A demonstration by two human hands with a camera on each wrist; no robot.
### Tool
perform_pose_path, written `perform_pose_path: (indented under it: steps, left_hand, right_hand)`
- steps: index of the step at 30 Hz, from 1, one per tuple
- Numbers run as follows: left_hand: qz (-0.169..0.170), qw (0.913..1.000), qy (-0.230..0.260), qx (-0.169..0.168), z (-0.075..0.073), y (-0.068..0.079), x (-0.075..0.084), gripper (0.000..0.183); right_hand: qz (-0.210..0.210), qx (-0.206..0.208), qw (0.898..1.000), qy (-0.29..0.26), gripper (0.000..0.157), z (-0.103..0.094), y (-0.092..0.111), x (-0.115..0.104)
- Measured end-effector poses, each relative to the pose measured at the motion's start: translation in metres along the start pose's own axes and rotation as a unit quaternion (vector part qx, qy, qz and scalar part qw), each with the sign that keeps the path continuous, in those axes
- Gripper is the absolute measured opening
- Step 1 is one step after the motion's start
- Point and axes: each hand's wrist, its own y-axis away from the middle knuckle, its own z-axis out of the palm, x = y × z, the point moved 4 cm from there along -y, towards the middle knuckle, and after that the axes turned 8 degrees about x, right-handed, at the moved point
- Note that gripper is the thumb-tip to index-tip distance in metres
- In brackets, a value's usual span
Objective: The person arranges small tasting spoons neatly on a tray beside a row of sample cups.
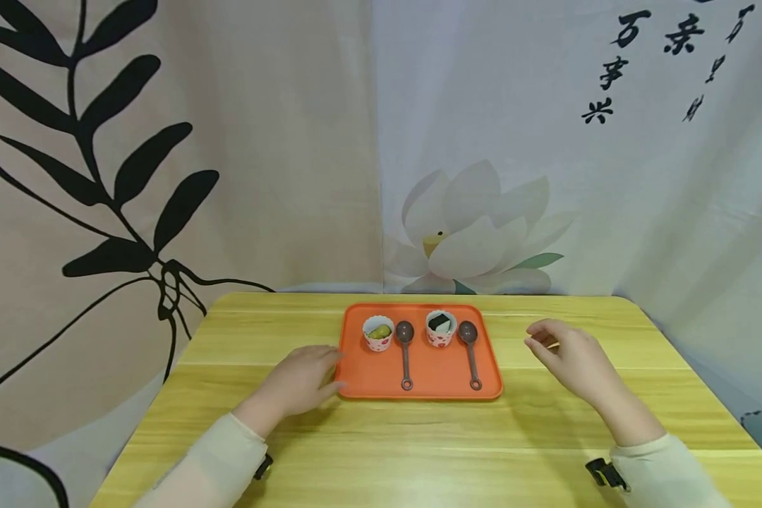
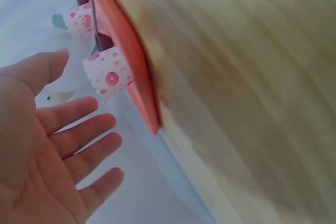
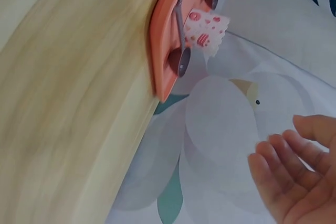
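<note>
An orange tray [image 1: 438, 384] lies on the wooden table in the head view. On its left half stands a patterned paper cup [image 1: 378, 344] with yellow-green pieces inside, beside a dark spoon [image 1: 406, 353]. To the right are a second paper cup [image 1: 440, 339], holding black and white pieces, and another spoon [image 1: 470, 353]. My left hand [image 1: 300, 379] is at the tray's left edge, fingers spread and holding nothing, as the left wrist view also shows. Apart from the tray on its right side, my right hand [image 1: 573, 358] hovers with loosely bent fingers and nothing in them.
The wooden table [image 1: 381, 451] extends around the tray on all sides. Behind its back edge hangs a pale curtain [image 1: 292, 141] printed with dark leaves, a lotus and characters. Dark straps [image 1: 606, 474] show at the cuffs of both light sleeves.
</note>
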Motion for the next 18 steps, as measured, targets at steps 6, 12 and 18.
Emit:
perform_pose_path:
  steps: [6, 12, 18]
  left_hand:
    - [0.011, 0.9982, -0.023, 0.055, -0.019, 0.005, -0.001, 0.048]
    - [0.017, 0.9947, -0.037, 0.095, -0.037, 0.008, -0.005, 0.045]
    - [0.020, 0.9900, -0.051, 0.130, -0.052, 0.007, -0.011, 0.044]
  right_hand:
    - [-0.023, 0.021, 0.999, 0.023, 0.019, -0.010, -0.001, 0.004]
    - [-0.043, 0.038, 0.998, 0.035, 0.021, -0.023, -0.005, 0.000]
    - [-0.056, 0.049, 0.995, 0.062, 0.025, -0.032, -0.009, -0.001]
